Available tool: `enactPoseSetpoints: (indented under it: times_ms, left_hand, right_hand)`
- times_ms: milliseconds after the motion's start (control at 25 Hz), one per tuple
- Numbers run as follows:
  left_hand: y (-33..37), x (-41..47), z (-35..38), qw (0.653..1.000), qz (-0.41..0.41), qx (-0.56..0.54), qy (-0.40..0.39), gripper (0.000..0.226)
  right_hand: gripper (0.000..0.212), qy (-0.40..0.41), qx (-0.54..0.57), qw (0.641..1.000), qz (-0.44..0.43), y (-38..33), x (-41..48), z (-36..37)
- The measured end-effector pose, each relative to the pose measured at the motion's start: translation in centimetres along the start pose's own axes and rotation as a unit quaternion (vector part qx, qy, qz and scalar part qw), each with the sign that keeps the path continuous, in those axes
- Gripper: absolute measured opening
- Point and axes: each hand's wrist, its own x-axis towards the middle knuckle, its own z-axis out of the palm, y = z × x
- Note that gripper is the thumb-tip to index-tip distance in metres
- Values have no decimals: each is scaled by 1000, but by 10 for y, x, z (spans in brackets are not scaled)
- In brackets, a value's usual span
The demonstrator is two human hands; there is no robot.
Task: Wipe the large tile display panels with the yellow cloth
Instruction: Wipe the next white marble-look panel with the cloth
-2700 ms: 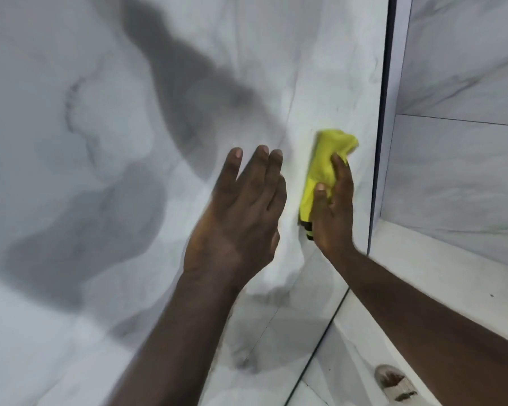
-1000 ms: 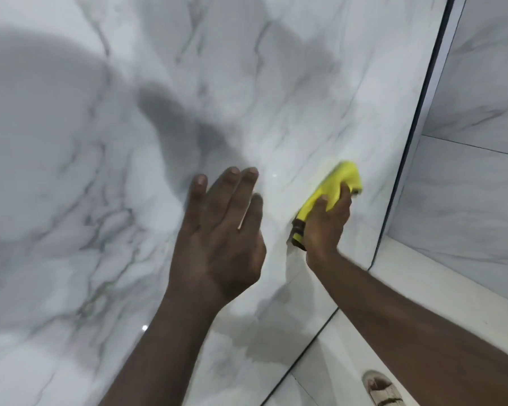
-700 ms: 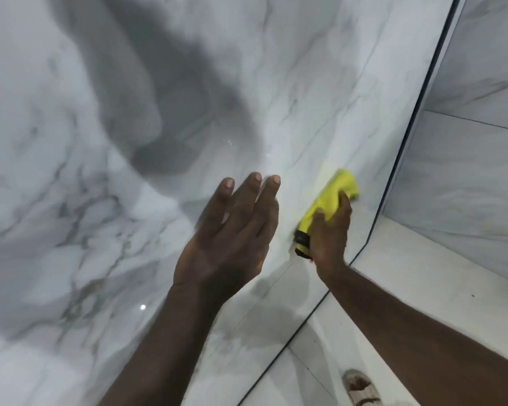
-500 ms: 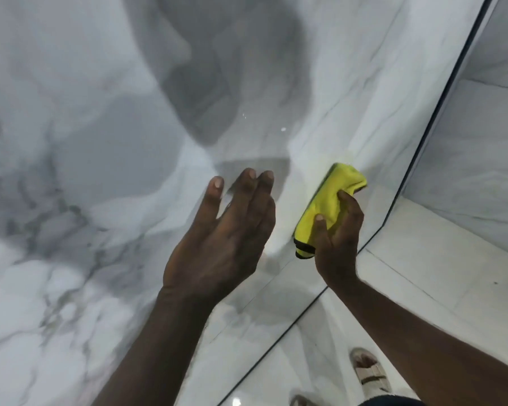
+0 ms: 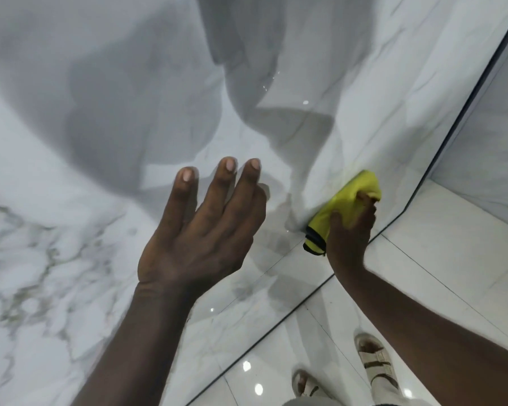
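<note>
A glossy white tiled floor (image 5: 452, 259) is seen at the lower right, with two pale sandals (image 5: 377, 361) worn on the feet near the bottom edge. A second marbled panel (image 5: 487, 142) is set at the far right, divided from the large one by a dark edge strip (image 5: 452, 112). Broad grey shadows are cast across the upper part of the big panel (image 5: 71, 273). Part of its lower area is covered by the left forearm and the left hand (image 5: 200, 235). That hand is held up before the surface with fingers straight and slightly spread, nothing being held; whether the tile is touched cannot be told.

The cloth (image 5: 343, 206) is pressed against the big panel near its lower right corner, just beside the dark strip and a little above the floor line. It is folded into a long pad, and its long axis runs diagonally, with the dark-trimmed end pointed down-left and the rounded yellow end up-right. Its right side is hidden by the right hand (image 5: 348, 235), whose grip is closed on it: the thumb is laid over the middle and the fingers are curled over the upper end.
</note>
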Motion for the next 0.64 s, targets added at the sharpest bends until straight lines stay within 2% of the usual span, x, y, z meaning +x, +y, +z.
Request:
enactPoseSetpoints:
  times_ms: [40, 80, 160, 200, 320, 360, 400, 480, 520, 560, 600, 640]
  left_hand:
    - [1, 0, 1, 1000, -3, -3, -1, 36]
    - [2, 0, 1, 1000, -7, -4, -2, 37]
    - [0, -1, -1, 1000, -13, -14, -7, 42]
    - [-2, -1, 0, 1000, -14, -24, -10, 44]
    - [-8, 1, -11, 993, -53, -100, -17, 41]
    - [-10, -1, -18, 987, -82, -134, -25, 40]
    - [-13, -5, -28, 980, -116, -158, -39, 39]
    - [-24, -28, -52, 969, -170, -172, -57, 39]
    - [-31, -43, -61, 967, -183, -167, -54, 39]
    - [-41, -61, -72, 967, -193, -161, -45, 39]
    - [-53, -79, -80, 966, -206, -156, -35, 39]
    - [-65, -95, -88, 964, -218, -154, -26, 40]
  right_hand:
    - [64, -6, 5, 999, -41, 1, -1, -3]
    - [63, -18, 6, 999, -44, -1, -3, -5]
    - [64, -19, 0, 999, 26, -11, -12, -6]
    - [64, -11, 6, 1000, 16, -25, -19, -6]
    - [59, -19, 68, 977, -200, -70, -57, -4]
    - [58, -13, 94, 970, -225, -90, -66, -4]
    - [56, 6, 118, 971, -207, -103, -70, 0]
    - [60, 48, 157, 981, -99, -133, -83, 8]
    - [64, 46, 165, 981, -93, -147, -97, 13]
    - [64, 32, 144, 974, -174, -158, -121, 20]
    - [62, 10, 103, 946, -307, -164, -147, 25]
    - [59, -28, 63, 895, -440, -168, -170, 29]
